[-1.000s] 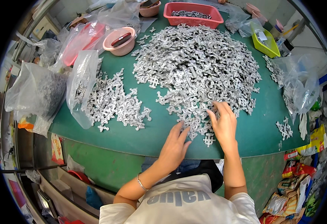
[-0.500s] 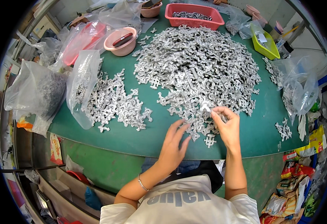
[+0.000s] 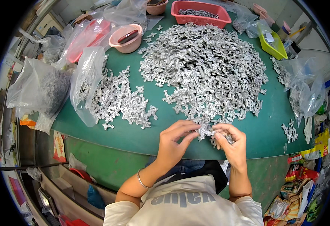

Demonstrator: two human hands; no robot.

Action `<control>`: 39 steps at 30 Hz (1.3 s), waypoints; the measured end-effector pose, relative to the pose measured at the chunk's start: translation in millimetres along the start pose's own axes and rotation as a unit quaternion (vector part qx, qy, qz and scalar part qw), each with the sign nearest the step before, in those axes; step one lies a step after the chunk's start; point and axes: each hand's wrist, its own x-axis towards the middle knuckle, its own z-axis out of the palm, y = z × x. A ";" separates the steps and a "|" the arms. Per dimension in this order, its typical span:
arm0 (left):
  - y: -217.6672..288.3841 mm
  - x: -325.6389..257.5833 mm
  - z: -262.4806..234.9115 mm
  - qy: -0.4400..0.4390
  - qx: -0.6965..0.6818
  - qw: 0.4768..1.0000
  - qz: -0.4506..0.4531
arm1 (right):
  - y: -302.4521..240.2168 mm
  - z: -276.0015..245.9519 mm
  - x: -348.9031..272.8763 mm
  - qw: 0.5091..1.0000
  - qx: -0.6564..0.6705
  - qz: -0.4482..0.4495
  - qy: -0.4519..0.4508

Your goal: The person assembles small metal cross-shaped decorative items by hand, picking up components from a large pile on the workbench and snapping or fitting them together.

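Note:
Near the front edge of the green table [image 3: 142, 141], a small silver metal part [image 3: 205, 132] with knobbed arms is pinched between my two hands. My left hand [image 3: 175, 141] grips its left end with thumb and fingers. On the other end, my right hand [image 3: 231, 142] has closed its thumb and forefinger; more silver pieces show under its curled fingers. Just beyond my hands rises a large heap of like metal parts [image 3: 206, 67]. Farther left lies a smaller spread of them [image 3: 123, 100].
A red basket [image 3: 200, 19] of parts stands at the back, a pink bowl [image 3: 126, 41] holding a dark red object at back left. Clear bags of parts [image 3: 40, 90] line the left side. A yellow-green basket [image 3: 272, 41] and another bag [image 3: 306, 94] are at right.
My right hand has drawn the metal part back from the heap toward me. My left hand has moved from open beside the heap to gripping the part's other end. The view has shifted slightly.

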 end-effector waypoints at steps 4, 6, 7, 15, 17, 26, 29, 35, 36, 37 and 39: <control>-7.8 -2.8 -2.1 -0.014 -0.165 0.982 -0.091 | 1.8 -2.8 -3.7 0.999 -0.015 -0.048 -0.018; -8.4 -4.9 -1.7 -0.012 -0.189 0.974 -0.122 | 0.2 -2.9 -6.0 0.999 -0.010 -0.041 -0.022; -8.6 -5.6 -1.1 -0.012 -0.212 0.965 -0.151 | -0.2 -3.0 -6.8 0.999 -0.005 -0.035 -0.026; -3.7 -3.4 0.3 -0.003 -0.237 0.938 -0.253 | 7.9 4.1 -5.2 0.967 0.230 0.104 -0.028; -4.2 -3.6 0.2 -0.002 -0.250 0.933 -0.260 | 10.1 5.6 -4.9 0.955 0.267 0.127 -0.035; -4.1 -3.1 -0.3 -0.001 -0.300 0.913 -0.277 | 11.3 7.3 -6.0 0.925 0.337 0.164 -0.060; -6.5 -4.8 -1.0 -0.019 -0.320 0.906 -0.277 | 13.4 9.7 -8.3 0.929 0.341 0.140 -0.032; -2.1 -5.1 -3.1 -0.026 -0.254 0.954 -0.159 | 11.4 6.0 -11.5 0.989 0.142 -0.040 -0.022; -1.0 -5.0 -3.1 -0.029 -0.267 0.953 -0.138 | 8.5 6.9 -12.3 0.991 0.133 -0.031 -0.007; -0.4 -5.0 -3.2 -0.031 -0.280 0.952 -0.118 | 7.1 7.4 -12.8 0.992 0.124 -0.022 0.008; -0.6 -6.2 -3.3 -0.032 -0.287 0.949 -0.125 | 7.2 5.8 -13.6 0.993 0.115 -0.032 0.004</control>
